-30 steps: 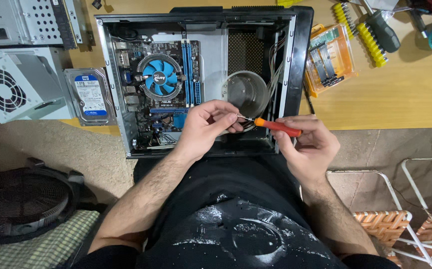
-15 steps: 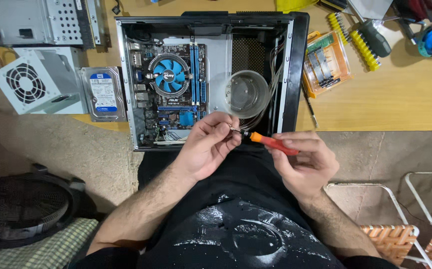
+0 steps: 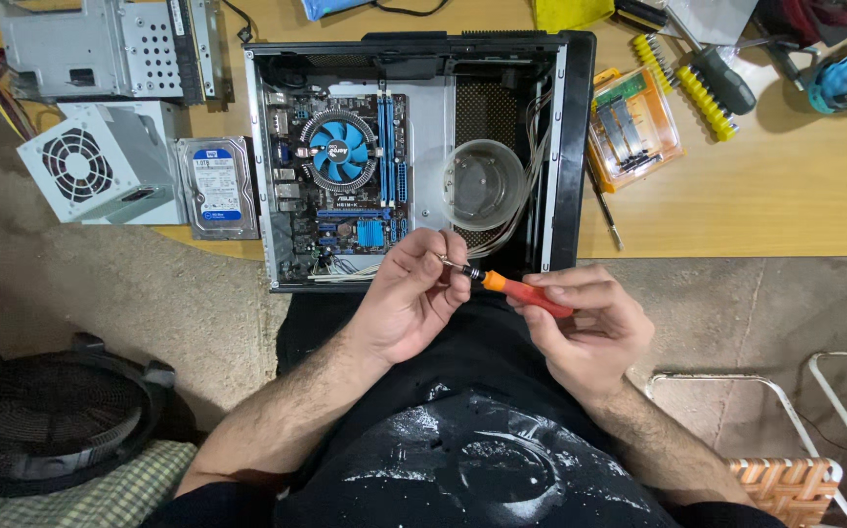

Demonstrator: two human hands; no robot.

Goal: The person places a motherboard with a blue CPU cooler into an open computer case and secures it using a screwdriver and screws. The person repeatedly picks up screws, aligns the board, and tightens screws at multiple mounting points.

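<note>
Orange-handled screwdriver (image 3: pixel 521 289) gripped by right hand (image 3: pixel 589 328), left hand (image 3: pixel 409 298) pinching its metal tip

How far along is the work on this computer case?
Done: the case lies open, with the power supply, hard drive and drive cage out on the table. In hand: the right hand holds an orange screwdriver, the left hand pinching its tip. Left: the motherboard and its blue fan remain inside.
</note>
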